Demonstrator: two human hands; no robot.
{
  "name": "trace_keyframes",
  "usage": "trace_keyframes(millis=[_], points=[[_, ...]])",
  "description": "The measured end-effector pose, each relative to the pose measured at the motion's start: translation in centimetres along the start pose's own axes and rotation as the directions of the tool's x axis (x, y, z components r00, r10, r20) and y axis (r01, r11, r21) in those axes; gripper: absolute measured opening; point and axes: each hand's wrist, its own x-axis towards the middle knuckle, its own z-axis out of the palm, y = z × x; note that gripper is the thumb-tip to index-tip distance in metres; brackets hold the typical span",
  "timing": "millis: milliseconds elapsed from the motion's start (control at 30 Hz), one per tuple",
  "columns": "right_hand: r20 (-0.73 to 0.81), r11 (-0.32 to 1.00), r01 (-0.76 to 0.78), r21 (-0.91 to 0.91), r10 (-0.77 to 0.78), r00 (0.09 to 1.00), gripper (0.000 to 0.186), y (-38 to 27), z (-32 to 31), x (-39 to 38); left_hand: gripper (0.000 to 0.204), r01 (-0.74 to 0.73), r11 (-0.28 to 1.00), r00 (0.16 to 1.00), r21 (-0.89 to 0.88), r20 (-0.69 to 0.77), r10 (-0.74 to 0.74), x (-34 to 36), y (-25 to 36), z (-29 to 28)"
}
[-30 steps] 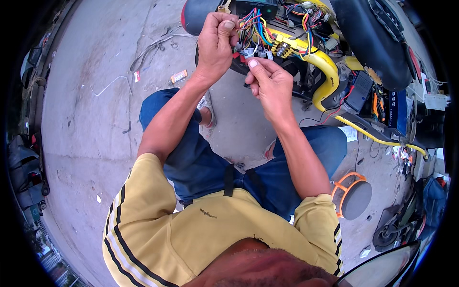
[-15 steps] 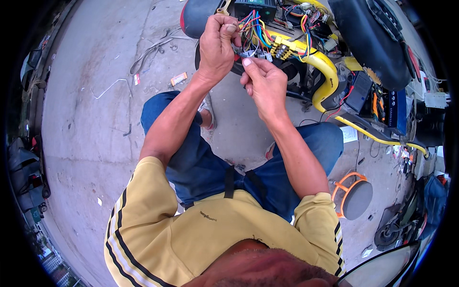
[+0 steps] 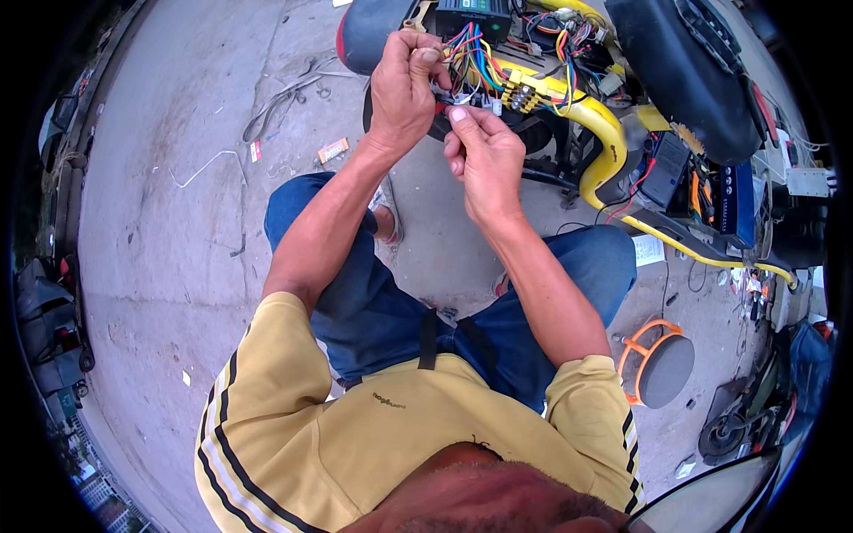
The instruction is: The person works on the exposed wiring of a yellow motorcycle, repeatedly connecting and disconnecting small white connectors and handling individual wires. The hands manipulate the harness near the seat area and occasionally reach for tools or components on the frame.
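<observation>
My left hand (image 3: pixel 404 93) is closed on thin wires of a multicoloured wire bundle (image 3: pixel 480 58) below a black controller box (image 3: pixel 471 13). My right hand (image 3: pixel 480 151) sits just below and right of it, thumb and forefinger pinched at the lower ends of the wires; what they hold is too small to make out. Small white connectors (image 3: pixel 495 107) hang beside the fingertips. A yellow terminal block (image 3: pixel 524 93) with metal screws lies against the curved yellow tube frame (image 3: pixel 604 142) of a vehicle, with more tangled wiring (image 3: pixel 573 40) at the upper right.
A black seat (image 3: pixel 684 80) leans at the upper right, above a box (image 3: pixel 662 173) and tools (image 3: pixel 697 191). An orange-rimmed stool (image 3: pixel 666 369) stands right of my legs. A grey strap (image 3: pixel 280 102) and scraps (image 3: pixel 333 149) lie on the concrete. Parked vehicles (image 3: pixel 49 329) line the left edge.
My right hand has moved slightly up and left, closer to my left hand among the wires. My left hand has shifted slightly down and stays closed on the wires.
</observation>
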Motion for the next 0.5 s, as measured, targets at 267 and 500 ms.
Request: trace_keyframes(millis=[267, 500], points=[[0.095, 0.995, 0.103, -0.006, -0.101, 0.990, 0.017, -0.4, 1.0, -0.3, 0.008, -0.008, 0.999, 0.999, 0.051, -0.039, 0.010, 0.4, -0.4, 0.0], [0.148, 0.731, 0.541, -0.416, -0.532, 0.834, 0.019, 0.3, 1.3, -0.6, 0.006, -0.018, 1.000, 0.998, -0.001, -0.057, 0.018, 0.9, -0.9, 0.1]])
